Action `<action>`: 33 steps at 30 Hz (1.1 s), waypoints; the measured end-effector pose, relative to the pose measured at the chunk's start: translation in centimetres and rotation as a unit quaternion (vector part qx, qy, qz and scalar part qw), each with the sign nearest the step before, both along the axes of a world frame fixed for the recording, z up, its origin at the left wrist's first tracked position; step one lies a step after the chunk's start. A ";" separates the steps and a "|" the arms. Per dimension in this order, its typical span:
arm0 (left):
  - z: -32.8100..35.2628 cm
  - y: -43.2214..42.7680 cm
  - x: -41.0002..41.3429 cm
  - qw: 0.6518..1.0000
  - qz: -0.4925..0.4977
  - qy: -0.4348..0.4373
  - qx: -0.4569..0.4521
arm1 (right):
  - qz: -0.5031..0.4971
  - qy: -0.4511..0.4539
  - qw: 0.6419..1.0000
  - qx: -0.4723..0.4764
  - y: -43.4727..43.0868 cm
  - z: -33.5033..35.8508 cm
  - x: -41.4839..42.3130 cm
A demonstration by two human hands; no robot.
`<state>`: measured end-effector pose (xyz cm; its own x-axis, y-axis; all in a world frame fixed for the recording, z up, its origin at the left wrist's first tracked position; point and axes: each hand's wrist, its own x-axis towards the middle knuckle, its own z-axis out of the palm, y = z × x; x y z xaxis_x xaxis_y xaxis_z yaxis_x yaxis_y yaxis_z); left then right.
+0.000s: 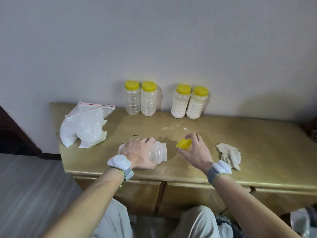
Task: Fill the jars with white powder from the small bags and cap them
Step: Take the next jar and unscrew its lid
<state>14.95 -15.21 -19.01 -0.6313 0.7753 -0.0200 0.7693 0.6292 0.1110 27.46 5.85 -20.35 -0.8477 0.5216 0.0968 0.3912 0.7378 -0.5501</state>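
Note:
My left hand (137, 154) grips a clear ribbed jar (158, 152) tilted on its side, its open mouth pointing right. My right hand (194, 149) pinches a yellow cap (183, 144) just right of that mouth, a small gap between them. Several capped jars stand at the wall: two clear-looking ones (140, 98) on the left and two full of white powder (189, 103) on the right. Zip bags of white powder (84, 129) lie at the table's left end.
A crumpled beige cloth (230, 155) lies to the right of my right hand. Powder dust (173, 128) marks the golden tabletop (248, 146). Drawers sit below the front edge. A plastic bag (300, 222) lies on the floor at lower right.

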 end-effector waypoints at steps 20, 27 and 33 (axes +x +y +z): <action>0.2 0.0 0.7 0.999 -0.012 0.021 -0.026 | 0.093 -0.064 0.987 -0.113 -2.8 2.5 -1.1; 0.0 -0.2 0.5 0.999 -0.022 0.022 -0.024 | 0.111 -0.086 0.984 -0.109 -3.1 2.5 -1.4; -0.3 -0.1 0.2 0.999 -0.028 0.014 -0.031 | 0.123 -0.104 0.978 -0.129 -3.0 2.3 -1.4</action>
<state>15.17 -15.35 -19.31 -0.5885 0.8068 -0.0520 0.8053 0.5906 0.0514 26.02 2.88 -18.02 -0.9381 0.2833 -0.1993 0.3424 0.6705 -0.6582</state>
